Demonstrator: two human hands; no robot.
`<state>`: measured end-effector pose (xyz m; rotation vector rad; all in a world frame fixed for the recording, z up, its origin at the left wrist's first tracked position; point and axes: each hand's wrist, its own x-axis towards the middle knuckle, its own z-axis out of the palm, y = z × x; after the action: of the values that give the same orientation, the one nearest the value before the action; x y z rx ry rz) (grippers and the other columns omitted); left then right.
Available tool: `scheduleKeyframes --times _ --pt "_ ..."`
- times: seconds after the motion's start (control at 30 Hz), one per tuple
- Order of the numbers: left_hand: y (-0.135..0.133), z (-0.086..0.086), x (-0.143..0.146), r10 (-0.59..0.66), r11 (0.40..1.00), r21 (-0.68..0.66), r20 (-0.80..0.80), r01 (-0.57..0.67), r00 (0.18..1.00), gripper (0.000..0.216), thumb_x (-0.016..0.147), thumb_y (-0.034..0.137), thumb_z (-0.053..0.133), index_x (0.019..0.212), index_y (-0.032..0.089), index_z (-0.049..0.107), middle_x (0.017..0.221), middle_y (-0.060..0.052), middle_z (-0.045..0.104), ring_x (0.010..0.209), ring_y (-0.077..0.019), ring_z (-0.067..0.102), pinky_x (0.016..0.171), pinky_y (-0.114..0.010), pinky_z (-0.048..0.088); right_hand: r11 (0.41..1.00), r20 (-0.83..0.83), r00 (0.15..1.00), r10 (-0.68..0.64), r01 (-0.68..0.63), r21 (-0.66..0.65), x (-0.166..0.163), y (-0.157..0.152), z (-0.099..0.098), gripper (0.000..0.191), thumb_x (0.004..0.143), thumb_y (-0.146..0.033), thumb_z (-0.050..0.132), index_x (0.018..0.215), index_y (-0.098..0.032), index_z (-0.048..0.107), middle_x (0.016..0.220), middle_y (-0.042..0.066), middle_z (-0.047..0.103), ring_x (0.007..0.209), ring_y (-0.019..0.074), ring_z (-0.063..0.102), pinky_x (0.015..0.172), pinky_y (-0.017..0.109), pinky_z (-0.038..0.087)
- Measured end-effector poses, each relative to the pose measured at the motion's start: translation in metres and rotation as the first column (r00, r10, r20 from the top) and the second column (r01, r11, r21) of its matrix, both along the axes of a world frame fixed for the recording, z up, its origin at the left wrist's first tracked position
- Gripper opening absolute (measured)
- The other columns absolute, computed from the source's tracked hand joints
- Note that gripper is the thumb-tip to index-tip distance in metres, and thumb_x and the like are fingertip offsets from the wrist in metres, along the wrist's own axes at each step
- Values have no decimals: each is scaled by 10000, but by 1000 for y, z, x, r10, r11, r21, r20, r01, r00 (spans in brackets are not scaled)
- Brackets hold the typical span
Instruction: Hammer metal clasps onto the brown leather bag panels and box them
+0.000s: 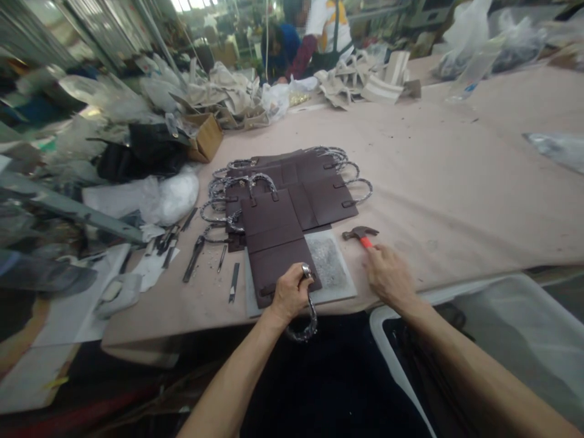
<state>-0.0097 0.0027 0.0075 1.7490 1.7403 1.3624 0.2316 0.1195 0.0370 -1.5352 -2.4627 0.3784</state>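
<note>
In the head view my right hand (387,274) is wrapped round the orange-red handle of a claw hammer (361,233), whose head rests low over the table to the right of a stone slab (331,263). My left hand (291,292) is closed on a short shiny metal tool (306,270), held at the near edge of a dark brown bag panel (276,234). That panel lies partly on the slab. A plastic-wrapped handle (309,328) loops down past the table edge below my fingers. The spot under the metal tool is hidden.
More brown panels with wrapped handles (319,182) lie stacked beyond. Hand tools, including a dark punch-like tool (194,258), are spread at left. A cardboard box (207,139), plastic bags and beige pieces (228,91) line the back. A co-worker (326,36) is across the table.
</note>
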Motion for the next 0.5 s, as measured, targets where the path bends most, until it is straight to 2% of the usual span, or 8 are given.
scheduleKeyframes --times 0.1,0.17,0.23,0.27,0.33,0.4,0.47,0.5 --pt "-2 3 2 -15 1000 -22 -6 15 1000 138 898 143 586 1004 198 654 1063 -84 722 1034 -213 699 948 -366 573 955 -245 923 296 -282 89 -44 -20 -3 400 960 -306 532 1318 -130 571 1406 207 550 1293 329 508 1089 493 404" --pt "-2 4 4 -3 999 -48 35 4 999 121 904 178 592 996 200 667 1053 -81 729 1033 -214 700 960 -372 569 901 -300 854 426 -431 51 -69 -32 -6 373 957 -264 538 1303 -139 596 1360 177 587 1244 309 528 1079 486 416" --pt "2 5 2 82 994 -93 174 -66 981 96 914 243 606 957 199 680 1016 -76 743 998 -209 713 951 -372 572 857 -295 816 497 -515 21 -82 -39 -10 374 954 -231 542 1309 -130 608 1331 168 602 1199 308 530 1063 499 417" --pt "4 6 -1 151 986 -115 291 -122 945 135 933 304 599 944 194 677 992 -77 749 971 -207 723 930 -375 580 845 -288 807 516 -535 14 -85 -41 -12 391 950 -226 556 1325 -127 603 1335 167 600 1199 311 521 1066 509 409" --pt "9 11 -16 275 962 -163 540 -221 795 302 958 465 565 949 176 655 962 -88 751 930 -214 739 875 -390 598 838 -284 802 525 -545 9 -85 -41 -17 447 929 -225 607 1364 -126 586 1372 168 580 1229 320 495 1087 521 388" --pt "8 20 -44 362 932 -227 653 -283 666 438 932 585 549 960 156 635 954 -102 745 906 -232 748 832 -407 607 847 -292 810 509 -531 5 -82 -38 -20 460 910 -204 636 1363 -134 591 1384 161 577 1235 316 490 1090 517 384" --pt "-2 30 -82 484 871 -345 485 -350 728 439 880 578 603 920 144 650 928 -104 743 882 -249 744 827 -408 598 856 -305 815 493 -516 5 -81 -35 -22 428 907 -190 641 1332 -140 616 1362 149 593 1207 306 504 1070 501 395" --pt "-10 36 -102 550 809 -409 270 -423 790 390 873 532 612 878 146 662 899 -105 744 880 -261 738 830 -402 588 855 -303 814 495 -518 5 -82 -34 -22 406 913 -190 637 1316 -143 629 1352 143 599 1194 301 508 1058 491 399"
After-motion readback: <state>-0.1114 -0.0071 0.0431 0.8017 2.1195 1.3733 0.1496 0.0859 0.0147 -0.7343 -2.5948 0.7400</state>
